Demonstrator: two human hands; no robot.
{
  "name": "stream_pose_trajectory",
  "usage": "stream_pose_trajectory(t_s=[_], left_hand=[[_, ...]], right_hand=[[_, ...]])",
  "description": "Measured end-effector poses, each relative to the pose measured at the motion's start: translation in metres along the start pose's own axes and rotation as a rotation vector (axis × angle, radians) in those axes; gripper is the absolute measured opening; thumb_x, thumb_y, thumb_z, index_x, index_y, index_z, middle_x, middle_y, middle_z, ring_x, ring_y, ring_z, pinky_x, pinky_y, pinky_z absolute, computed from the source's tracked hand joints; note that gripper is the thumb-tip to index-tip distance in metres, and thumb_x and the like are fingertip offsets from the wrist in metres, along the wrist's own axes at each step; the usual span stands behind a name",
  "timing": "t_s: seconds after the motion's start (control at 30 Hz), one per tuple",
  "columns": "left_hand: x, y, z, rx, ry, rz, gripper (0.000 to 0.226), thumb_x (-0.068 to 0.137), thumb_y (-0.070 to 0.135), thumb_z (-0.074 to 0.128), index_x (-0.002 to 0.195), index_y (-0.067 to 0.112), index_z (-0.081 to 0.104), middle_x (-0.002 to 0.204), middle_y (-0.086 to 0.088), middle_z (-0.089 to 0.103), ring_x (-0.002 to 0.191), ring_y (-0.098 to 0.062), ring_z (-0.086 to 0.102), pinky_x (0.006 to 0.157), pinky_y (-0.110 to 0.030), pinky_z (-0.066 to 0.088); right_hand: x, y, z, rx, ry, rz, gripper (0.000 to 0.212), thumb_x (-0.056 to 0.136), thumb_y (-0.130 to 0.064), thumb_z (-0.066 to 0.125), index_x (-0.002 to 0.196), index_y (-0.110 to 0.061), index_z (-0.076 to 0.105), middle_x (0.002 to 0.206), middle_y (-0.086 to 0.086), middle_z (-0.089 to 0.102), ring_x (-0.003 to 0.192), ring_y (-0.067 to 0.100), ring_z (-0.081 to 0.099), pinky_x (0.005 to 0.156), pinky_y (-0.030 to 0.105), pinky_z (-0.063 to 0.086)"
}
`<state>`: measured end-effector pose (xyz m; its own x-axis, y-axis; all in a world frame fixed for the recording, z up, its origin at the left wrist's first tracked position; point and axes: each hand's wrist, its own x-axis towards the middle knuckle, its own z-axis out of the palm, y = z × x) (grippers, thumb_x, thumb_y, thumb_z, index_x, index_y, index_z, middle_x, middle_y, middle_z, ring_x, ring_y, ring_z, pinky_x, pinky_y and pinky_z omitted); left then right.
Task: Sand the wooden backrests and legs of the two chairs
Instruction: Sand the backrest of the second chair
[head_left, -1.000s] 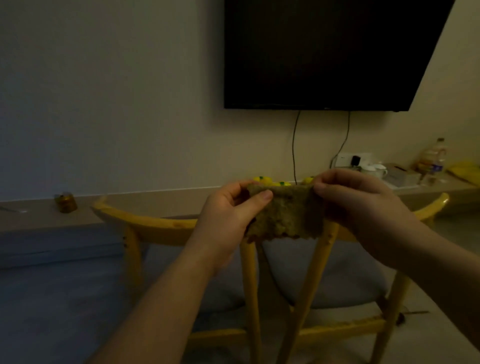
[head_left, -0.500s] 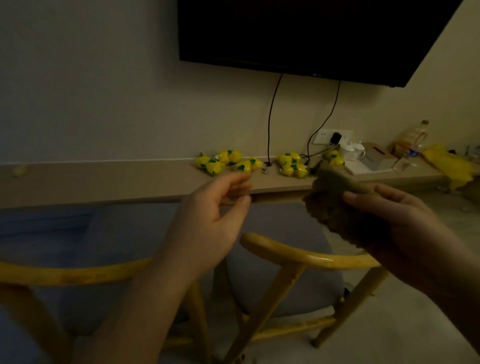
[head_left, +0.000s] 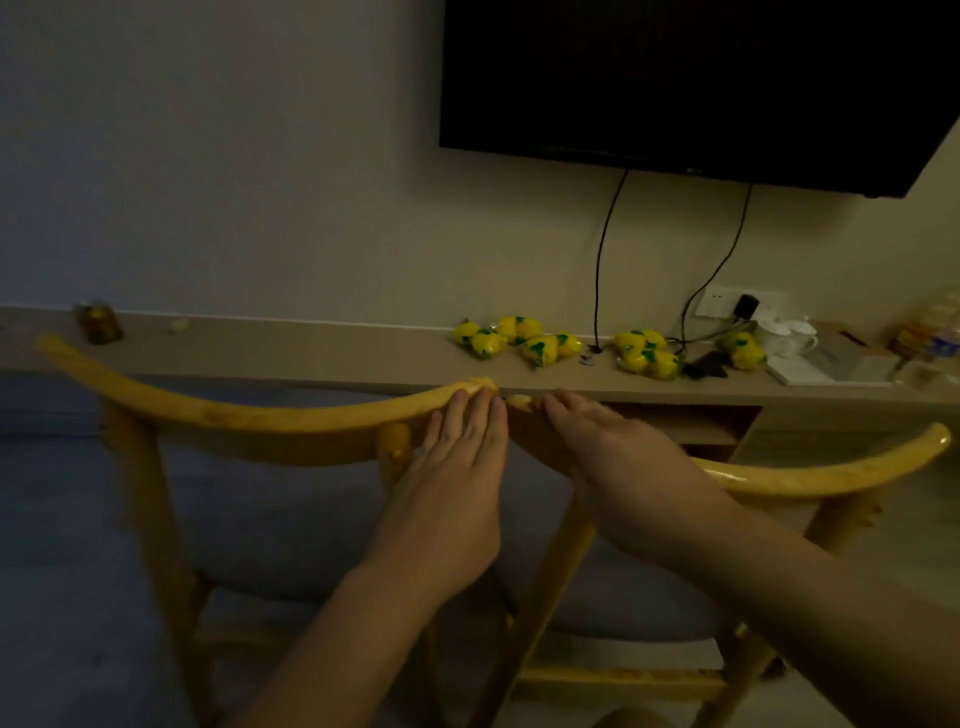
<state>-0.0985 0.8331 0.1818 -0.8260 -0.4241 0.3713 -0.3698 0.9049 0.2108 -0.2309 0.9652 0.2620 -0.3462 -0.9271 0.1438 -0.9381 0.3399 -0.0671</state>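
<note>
Two chairs in my view now, backs toward me, curved yellow wooden rails nearly meeting end to end in the middle. Left chair backrest (head_left: 249, 415) sweeps from far left to centre; right chair backrest (head_left: 810, 475) runs from under my right hand to the far right edge.

Changes vs half a second back: both hands were raised clear of the wood, left one loosely parted and holding nothing, right one clutching the brownish sanding pad. Now both are down on the rails. Left hand (head_left: 457, 467) lies flat, fingers straight and together, fingertips on the inner end of the left rail. Right hand (head_left: 608, 452) is also flat, fingers extended, laid over the inner end of the right rail. Sanding pad is no longer visible; can't tell if it's under the right palm. A small pale bit shows between the two sets of fingertips, can't tell what.

View has also dropped and swung left: small jar (head_left: 98, 323) on the ledge (head_left: 311, 353) is back in sight. Yellow packets (head_left: 514, 338), white cups (head_left: 789, 336), wall socket (head_left: 737, 301) and TV (head_left: 701, 78) sit behind. Grey seat cushions (head_left: 291, 535) below the rails. Dim light, some motion blur.
</note>
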Motion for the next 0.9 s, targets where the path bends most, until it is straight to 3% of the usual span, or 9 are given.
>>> stream_pose_trajectory(t_s=[0.1,0.2,0.27,0.43,0.5,0.57,0.63,0.83,0.9], left_hand=[[0.004,0.009,-0.007,0.038,0.009,0.027,0.093,0.093,0.011,0.048,0.161,0.016,-0.015,0.170,-0.003,-0.019,0.152,-0.019,-0.027,0.115,-0.036,-0.024],[0.013,0.013,-0.012,0.103,0.039,0.073,0.093,0.090,0.009,0.049,0.162,0.012,-0.011,0.171,-0.007,-0.013,0.155,-0.027,-0.020,0.114,-0.038,-0.026],[0.020,0.012,-0.012,0.147,0.056,0.076,0.094,0.089,0.009,0.051,0.162,0.011,-0.010,0.171,-0.008,-0.009,0.155,-0.030,-0.018,0.115,-0.040,-0.025],[0.027,0.011,-0.002,0.199,0.031,0.055,0.094,0.092,0.011,0.051,0.160,0.010,-0.014,0.171,-0.008,-0.011,0.154,-0.029,-0.021,0.113,-0.039,-0.028],[0.026,0.011,0.003,0.188,0.025,0.041,0.093,0.093,0.008,0.048,0.159,0.011,-0.018,0.170,-0.007,-0.014,0.152,-0.025,-0.025,0.115,-0.040,-0.025],[0.025,0.011,0.005,0.164,0.027,0.027,0.097,0.091,0.004,0.048,0.158,0.013,-0.023,0.170,-0.005,-0.017,0.148,-0.021,-0.029,0.117,-0.040,-0.023],[0.024,0.012,0.006,0.143,0.028,0.023,0.102,0.088,0.001,0.048,0.156,0.015,-0.026,0.169,-0.004,-0.020,0.147,-0.020,-0.030,0.115,-0.038,-0.024],[0.026,0.013,0.004,0.142,0.020,0.036,0.098,0.086,0.004,0.050,0.160,0.012,-0.015,0.171,-0.004,-0.009,0.155,-0.024,-0.021,0.113,-0.033,-0.028],[0.027,0.011,0.002,0.145,0.013,0.049,0.097,0.087,0.006,0.049,0.161,0.012,-0.013,0.172,-0.003,-0.006,0.155,-0.024,-0.019,0.113,-0.032,-0.029]], right_hand=[[-0.010,0.021,0.002,-0.095,-0.068,-0.140,0.083,0.099,-0.018,0.046,0.162,-0.031,-0.006,0.171,-0.007,-0.005,0.157,0.015,0.007,0.122,0.031,0.020],[-0.026,0.049,0.003,-0.187,-0.129,-0.223,0.093,0.100,-0.019,0.042,0.150,-0.044,-0.032,0.161,-0.017,-0.033,0.155,0.009,-0.012,0.122,0.027,0.012],[-0.023,0.055,0.004,-0.231,-0.152,-0.267,0.093,0.100,-0.018,0.038,0.144,-0.043,-0.039,0.155,-0.019,-0.041,0.153,0.011,-0.019,0.121,0.025,0.000],[0.005,0.039,0.008,-0.266,-0.099,-0.379,0.089,0.096,-0.011,0.040,0.153,-0.028,-0.027,0.160,-0.005,-0.031,0.150,0.016,-0.023,0.115,0.027,-0.020],[-0.001,0.050,0.006,-0.263,-0.111,-0.399,0.086,0.098,-0.013,0.038,0.154,-0.030,-0.026,0.162,-0.007,-0.032,0.151,0.016,-0.024,0.121,0.028,-0.014],[-0.017,0.068,0.002,-0.259,-0.174,-0.373,0.083,0.101,-0.020,0.034,0.154,-0.037,-0.028,0.162,-0.013,-0.035,0.154,0.013,-0.022,0.128,0.033,0.008],[-0.029,0.078,-0.002,-0.255,-0.219,-0.347,0.080,0.101,-0.024,0.029,0.149,-0.043,-0.032,0.160,-0.018,-0.036,0.154,0.011,-0.021,0.127,0.035,0.019],[0.000,0.049,0.009,-0.234,-0.084,-0.409,0.085,0.097,-0.014,0.038,0.156,-0.029,-0.021,0.163,-0.004,-0.025,0.156,0.018,-0.014,0.124,0.029,-0.003],[0.003,0.051,0.011,-0.227,-0.066,-0.414,0.087,0.095,-0.013,0.039,0.158,-0.028,-0.019,0.166,-0.004,-0.024,0.155,0.017,-0.016,0.126,0.030,-0.001]])
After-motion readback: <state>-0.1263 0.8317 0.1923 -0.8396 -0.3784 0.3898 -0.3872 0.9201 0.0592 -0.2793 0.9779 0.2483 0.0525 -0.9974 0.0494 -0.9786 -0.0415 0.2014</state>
